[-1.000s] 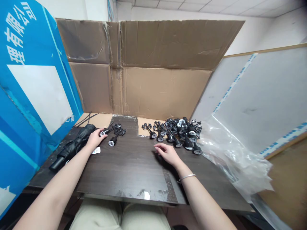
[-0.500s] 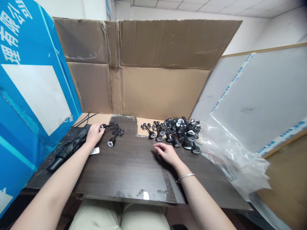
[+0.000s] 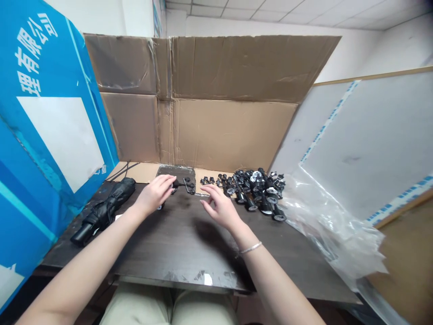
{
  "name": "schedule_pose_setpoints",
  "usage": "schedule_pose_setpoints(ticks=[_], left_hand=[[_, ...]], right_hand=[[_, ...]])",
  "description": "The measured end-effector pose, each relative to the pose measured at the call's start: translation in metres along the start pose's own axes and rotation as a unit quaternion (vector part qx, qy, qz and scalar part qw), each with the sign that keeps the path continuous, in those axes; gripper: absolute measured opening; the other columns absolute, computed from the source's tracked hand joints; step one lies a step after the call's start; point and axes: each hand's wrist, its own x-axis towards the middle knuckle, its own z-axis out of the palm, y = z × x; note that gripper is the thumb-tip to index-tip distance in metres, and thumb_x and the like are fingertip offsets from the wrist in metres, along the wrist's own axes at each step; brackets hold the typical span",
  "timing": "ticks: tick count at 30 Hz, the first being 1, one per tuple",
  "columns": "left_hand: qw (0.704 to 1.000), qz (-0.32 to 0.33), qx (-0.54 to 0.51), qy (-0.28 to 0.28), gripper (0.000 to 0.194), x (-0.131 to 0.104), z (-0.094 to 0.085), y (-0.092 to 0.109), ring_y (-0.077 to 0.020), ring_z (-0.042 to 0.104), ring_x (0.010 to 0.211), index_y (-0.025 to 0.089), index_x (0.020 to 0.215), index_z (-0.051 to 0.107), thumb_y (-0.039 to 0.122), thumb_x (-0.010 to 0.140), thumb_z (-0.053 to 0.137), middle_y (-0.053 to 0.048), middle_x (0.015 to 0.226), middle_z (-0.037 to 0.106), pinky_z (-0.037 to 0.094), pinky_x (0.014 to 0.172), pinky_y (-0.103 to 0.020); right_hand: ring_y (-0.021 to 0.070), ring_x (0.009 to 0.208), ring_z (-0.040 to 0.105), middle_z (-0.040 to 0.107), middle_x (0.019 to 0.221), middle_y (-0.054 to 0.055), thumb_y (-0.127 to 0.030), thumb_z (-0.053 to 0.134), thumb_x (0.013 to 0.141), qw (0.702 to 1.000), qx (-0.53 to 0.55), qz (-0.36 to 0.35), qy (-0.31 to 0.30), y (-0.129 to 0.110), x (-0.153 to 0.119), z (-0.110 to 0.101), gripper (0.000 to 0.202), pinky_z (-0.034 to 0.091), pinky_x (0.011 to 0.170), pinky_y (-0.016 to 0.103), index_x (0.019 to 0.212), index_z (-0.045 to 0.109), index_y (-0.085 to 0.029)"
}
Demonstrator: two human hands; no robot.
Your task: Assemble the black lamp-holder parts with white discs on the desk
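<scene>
My left hand [image 3: 156, 194] is closed around a black part [image 3: 188, 184], whose branched end with small pieces sticks out to the right above the table. The hand covers most of its other end. Below the fingers, the pale rim of another black part [image 3: 161, 207] shows, mostly hidden. My right hand [image 3: 220, 206] hovers over the table with thumb and fingers apart, holding nothing, just right of the held part. Beyond it lies a heap of similar black parts [image 3: 259, 187] with cylindrical, pale-ended bodies and small branched ends.
A folded black umbrella [image 3: 104, 212] lies on the dark table [image 3: 169, 253] at left. Cardboard [image 3: 230, 131] stands along the back, with a blue panel [image 3: 96, 117] at left. Clear plastic sheeting [image 3: 331, 234] hangs over the right side near a grey board [image 3: 368, 149].
My left hand has moved right, away from the umbrella, carrying a black part. The right hand has moved left and farther back, towards the left hand. The view has shifted slightly.
</scene>
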Motion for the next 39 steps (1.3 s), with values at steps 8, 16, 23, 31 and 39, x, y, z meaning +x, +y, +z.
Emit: schedule_pose_setpoints(ticks=[8, 16, 23, 31, 39], left_hand=[[0.991, 0.036, -0.086, 0.094, 0.04, -0.014, 0.039, 0.056, -0.0187, 0.055, 0.106, 0.017, 0.126, 0.04, 0.02, 0.086, 0.043, -0.011, 0.113, 0.059, 0.049, 0.09, -0.034], [0.976, 0.033, -0.152, 0.152, 0.045, -0.025, 0.047, 0.072, -0.0211, 0.055, 0.105, 0.019, 0.126, 0.041, 0.023, 0.083, 0.051, -0.011, 0.112, 0.06, 0.05, 0.087, -0.039], [0.978, 0.022, -0.136, 0.159, 0.037, -0.03, 0.044, 0.07, -0.0209, 0.058, 0.096, 0.021, 0.116, 0.05, 0.026, 0.08, 0.056, -0.009, 0.104, 0.064, 0.051, 0.081, -0.039], [0.972, 0.01, -0.156, 0.177, 0.037, -0.029, 0.044, 0.07, -0.0196, 0.058, 0.089, 0.021, 0.112, 0.053, 0.03, 0.078, 0.059, -0.008, 0.098, 0.066, 0.05, 0.078, -0.037], [0.972, 0.005, -0.14, 0.186, 0.035, -0.026, 0.041, 0.073, -0.0188, 0.057, 0.083, 0.019, 0.107, 0.056, 0.037, 0.077, 0.058, -0.008, 0.093, 0.065, 0.048, 0.074, -0.035]], right_hand=[[0.0183, 0.085, 0.06, 0.06, 0.105, 0.008, -0.014, 0.045, 0.077, 1.0, -0.013, -0.024, 0.003, 0.012, 0.0, 0.03, 0.037, 0.05, 0.078, 0.033, 0.113, 0.052, -0.021], [0.0181, 0.097, 0.057, 0.06, 0.105, 0.008, -0.009, 0.041, 0.075, 0.997, 0.054, -0.046, 0.019, 0.014, -0.016, 0.038, 0.041, 0.047, 0.084, 0.034, 0.113, 0.05, -0.021], [0.0181, 0.088, 0.06, 0.062, 0.101, 0.008, -0.014, 0.045, 0.073, 0.994, 0.112, -0.008, 0.012, 0.009, -0.019, 0.055, 0.036, 0.049, 0.08, 0.032, 0.109, 0.051, -0.02], [0.0191, 0.09, 0.06, 0.063, 0.101, 0.01, -0.017, 0.047, 0.075, 0.993, 0.113, -0.016, 0.007, 0.009, -0.019, 0.054, 0.03, 0.048, 0.081, 0.034, 0.105, 0.052, -0.018], [0.0193, 0.095, 0.059, 0.062, 0.103, 0.009, -0.017, 0.045, 0.077, 0.993, 0.114, -0.036, -0.002, 0.005, -0.02, 0.055, 0.031, 0.047, 0.083, 0.034, 0.108, 0.05, -0.019]])
